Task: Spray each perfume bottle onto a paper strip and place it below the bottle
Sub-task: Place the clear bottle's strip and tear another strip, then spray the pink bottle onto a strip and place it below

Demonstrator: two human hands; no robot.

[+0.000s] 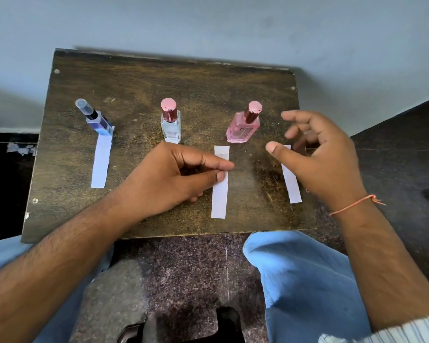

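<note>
Three capped perfume bottles stand in a row on a small dark wooden table [139, 78]: a blue bottle [98, 121] at left, a clear bottle [171, 127] in the middle, a pink bottle [243, 127] at right. A white paper strip [100, 162] lies below the blue bottle. My left hand [174, 177] pinches a second strip [219, 194] between thumb and forefinger, low between the clear and pink bottles. My right hand [322, 154] hovers with loosely spread fingers, blurred, over the top of a third strip [292, 184] at the table's right side.
The table stands against a pale wall [208, 26]. My knees in blue trousers [307, 280] sit at its front edge, over a dark speckled floor [183, 263]. A dark object [183, 328] lies on the floor between my legs.
</note>
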